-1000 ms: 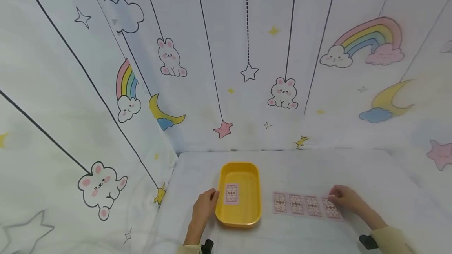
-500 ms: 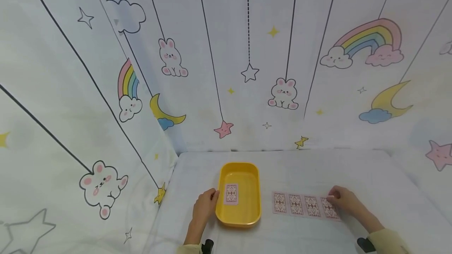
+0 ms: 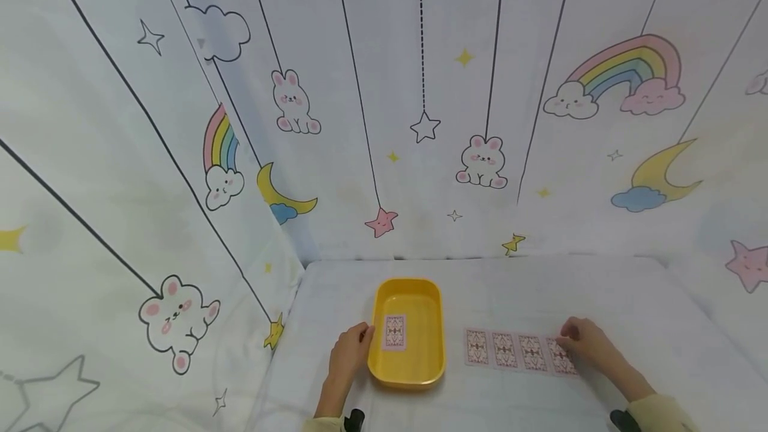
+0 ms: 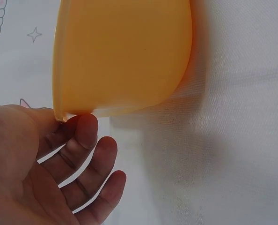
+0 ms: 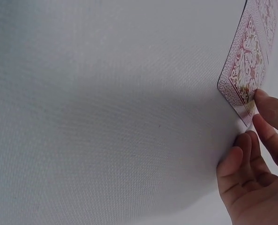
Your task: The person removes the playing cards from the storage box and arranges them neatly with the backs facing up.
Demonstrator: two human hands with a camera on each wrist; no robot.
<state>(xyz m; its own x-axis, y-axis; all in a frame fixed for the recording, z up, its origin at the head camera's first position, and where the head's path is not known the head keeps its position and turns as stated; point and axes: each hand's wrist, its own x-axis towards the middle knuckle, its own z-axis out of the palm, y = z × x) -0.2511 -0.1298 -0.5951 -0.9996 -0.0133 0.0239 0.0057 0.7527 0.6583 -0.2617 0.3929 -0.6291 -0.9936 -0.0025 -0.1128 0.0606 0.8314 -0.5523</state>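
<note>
We see little change: left hand point(image 3: 350, 353) pinches tray point(image 3: 423, 352), right hand point(image 3: 591, 344) pinches end card point(image 3: 563, 363), which stays in line.

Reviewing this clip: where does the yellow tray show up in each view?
Head: yellow tray, below centre, slightly right.
Left wrist: tray at top, left of centre, rim pinched by the left hand.
Right wrist: not in it.
Shared landmark: white tablecloth, in all three views.
</note>
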